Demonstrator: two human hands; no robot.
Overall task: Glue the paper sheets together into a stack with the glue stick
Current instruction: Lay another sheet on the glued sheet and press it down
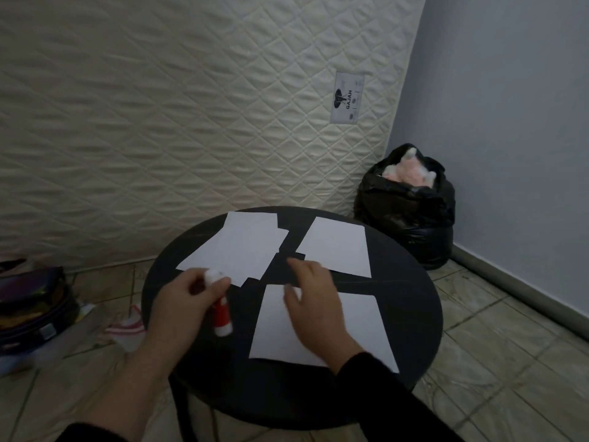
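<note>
Right hand [314,301], fingers spread, palm-down over nearest paper sheet [360,327] on round black table [411,301]; left hand [188,301] grips red glue stick [220,314]; two further sheets [239,250] lie beyond.

Quilted mattress [191,122] leans by grey wall [510,106].

White paper sheets lie flat on the round table: overlapping sheets [237,250] at 11 o'clock, one sheet [338,247] at 1 o'clock, one near sheet [360,327] at 5 o'clock. The red glue stick [221,314], white-ended, stands tilted at 9 o'clock.
</note>
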